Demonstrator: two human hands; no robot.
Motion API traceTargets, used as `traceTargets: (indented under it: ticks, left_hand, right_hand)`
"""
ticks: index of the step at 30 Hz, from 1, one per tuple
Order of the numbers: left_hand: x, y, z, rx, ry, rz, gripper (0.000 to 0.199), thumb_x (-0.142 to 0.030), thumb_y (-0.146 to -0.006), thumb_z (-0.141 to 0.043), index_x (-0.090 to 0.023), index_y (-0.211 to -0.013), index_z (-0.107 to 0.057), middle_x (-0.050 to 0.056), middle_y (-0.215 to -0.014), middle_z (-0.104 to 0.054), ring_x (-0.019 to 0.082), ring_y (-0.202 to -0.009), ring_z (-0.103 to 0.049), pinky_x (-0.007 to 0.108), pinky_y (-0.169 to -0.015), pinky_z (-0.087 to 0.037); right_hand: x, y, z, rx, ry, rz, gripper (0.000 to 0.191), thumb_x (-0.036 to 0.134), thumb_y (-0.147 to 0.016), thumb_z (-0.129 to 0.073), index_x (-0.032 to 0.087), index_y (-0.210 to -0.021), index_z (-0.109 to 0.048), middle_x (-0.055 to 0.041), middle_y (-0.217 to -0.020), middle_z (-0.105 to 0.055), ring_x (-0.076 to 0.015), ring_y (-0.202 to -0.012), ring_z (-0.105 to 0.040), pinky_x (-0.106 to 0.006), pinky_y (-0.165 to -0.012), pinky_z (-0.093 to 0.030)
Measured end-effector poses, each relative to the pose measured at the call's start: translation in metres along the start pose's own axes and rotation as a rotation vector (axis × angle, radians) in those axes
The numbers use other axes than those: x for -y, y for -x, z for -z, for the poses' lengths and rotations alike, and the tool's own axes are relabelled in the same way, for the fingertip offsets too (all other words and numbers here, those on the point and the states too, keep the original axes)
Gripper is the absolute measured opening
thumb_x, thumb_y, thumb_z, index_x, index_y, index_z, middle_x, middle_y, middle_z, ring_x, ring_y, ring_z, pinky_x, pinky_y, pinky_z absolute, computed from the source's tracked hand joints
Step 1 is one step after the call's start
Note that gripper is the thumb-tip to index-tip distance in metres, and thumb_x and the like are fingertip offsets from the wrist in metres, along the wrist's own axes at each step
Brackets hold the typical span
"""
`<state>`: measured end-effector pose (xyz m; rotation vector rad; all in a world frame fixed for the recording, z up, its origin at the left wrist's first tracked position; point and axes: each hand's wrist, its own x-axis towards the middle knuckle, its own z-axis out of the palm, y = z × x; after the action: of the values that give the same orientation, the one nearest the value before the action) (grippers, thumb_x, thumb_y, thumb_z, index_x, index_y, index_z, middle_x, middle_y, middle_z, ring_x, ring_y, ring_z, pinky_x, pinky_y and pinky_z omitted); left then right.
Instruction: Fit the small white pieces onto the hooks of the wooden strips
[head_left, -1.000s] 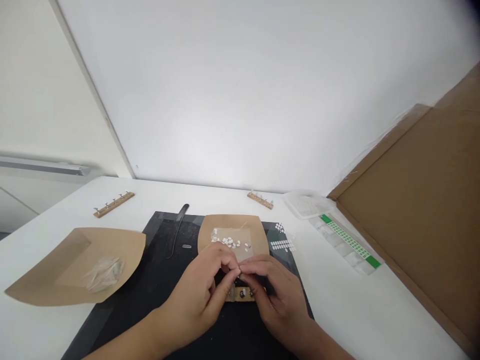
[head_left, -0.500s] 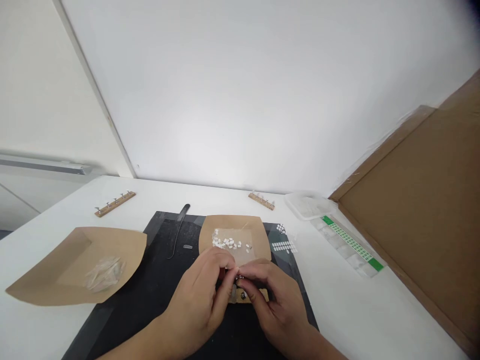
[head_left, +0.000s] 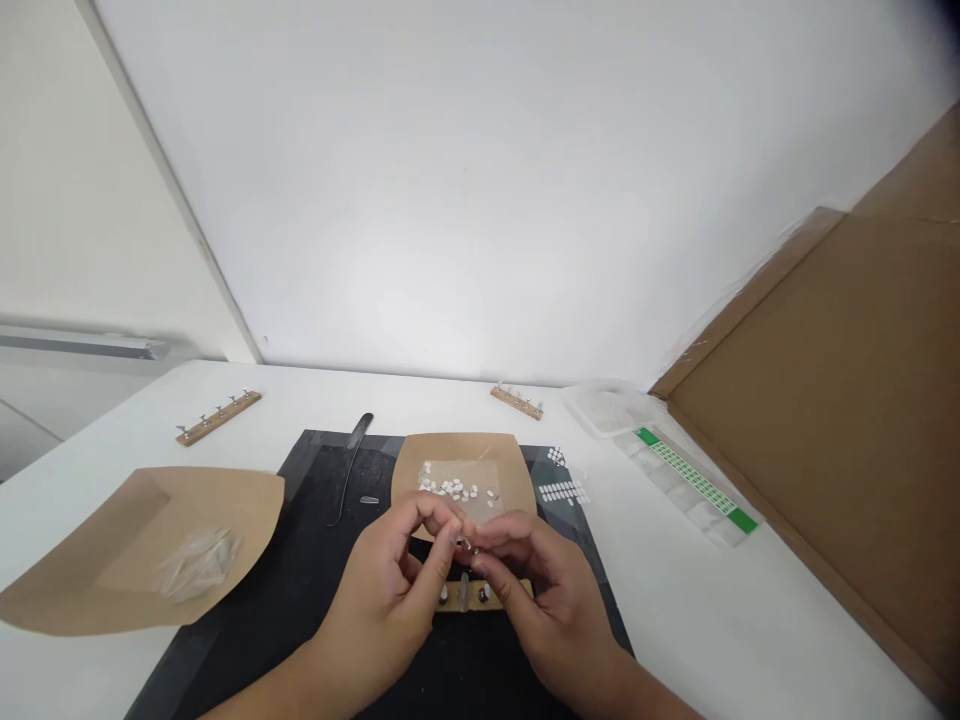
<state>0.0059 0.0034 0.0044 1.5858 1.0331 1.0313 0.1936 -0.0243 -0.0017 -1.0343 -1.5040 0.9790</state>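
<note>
left fingers (head_left: pixel 438 566) + right fingers (head_left: pixel 505 580) | pinching metal piece (head_left: pixel 467 546) | wooden strip (head_left: pixel 453 601) nearby

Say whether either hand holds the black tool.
No, the tool lies mostly on the mat, apart from the left hand and right hand.

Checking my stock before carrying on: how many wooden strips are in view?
3. One wooden strip at the back left of the table, one at the back, right of centre, and one on the black mat, partly hidden by the right hand. Others may be hidden.
</note>
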Motion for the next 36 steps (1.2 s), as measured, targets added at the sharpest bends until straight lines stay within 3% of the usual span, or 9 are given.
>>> traceTargets:
  ticks: [11,21,30,36]
  left_hand:
    - [-0.005,-0.005,-0.001,0.004,0.259,0.163,0.044,-0.060,-0.094,-0.069,-0.016,-0.093,-0.068,0.000,-0.078,-0.065,0.001,-0.036,-0.044,0.011,-0.031,-0.040]
    - [0.001,-0.014,0.007,0.055,0.386,0.243,0.041,-0.050,-0.085,-0.084,-0.016,-0.103,-0.070,0.003,-0.085,-0.073,0.002,-0.039,-0.049,0.011,-0.032,-0.038]
    - [0.005,-0.018,0.017,0.083,0.232,0.042,0.021,-0.038,-0.086,-0.085,-0.018,-0.088,-0.079,0.005,-0.086,-0.075,0.013,-0.067,-0.066,0.019,-0.053,-0.050]
    - [0.004,-0.020,0.020,0.070,-0.025,-0.214,0.006,-0.028,-0.090,-0.080,-0.023,-0.092,-0.082,0.004,-0.086,-0.076,0.013,-0.067,-0.062,0.021,-0.056,-0.050]
  right_hand:
    - [-0.006,0.000,0.000,-0.018,-0.246,-0.145,0.017,0.029,-0.097,-0.078,0.026,-0.111,-0.070,-0.0030,-0.106,-0.077,-0.0182,-0.097,-0.080,-0.027,-0.086,-0.064]
    - [0.004,-0.004,0.001,-0.014,-0.375,-0.229,0.024,0.033,-0.093,-0.083,0.024,-0.109,-0.069,-0.0027,-0.102,-0.077,-0.0174,-0.092,-0.080,-0.027,-0.083,-0.063]
    - [0.005,-0.003,0.002,-0.031,-0.311,-0.192,0.028,0.038,-0.092,-0.083,0.024,-0.110,-0.067,-0.0039,-0.099,-0.079,-0.0171,-0.087,-0.078,-0.030,-0.081,-0.065]
    - [-0.002,-0.002,0.006,-0.048,-0.187,-0.119,0.022,0.032,-0.095,-0.079,0.024,-0.112,-0.068,-0.0052,-0.101,-0.079,-0.0189,-0.093,-0.079,-0.030,-0.085,-0.065]
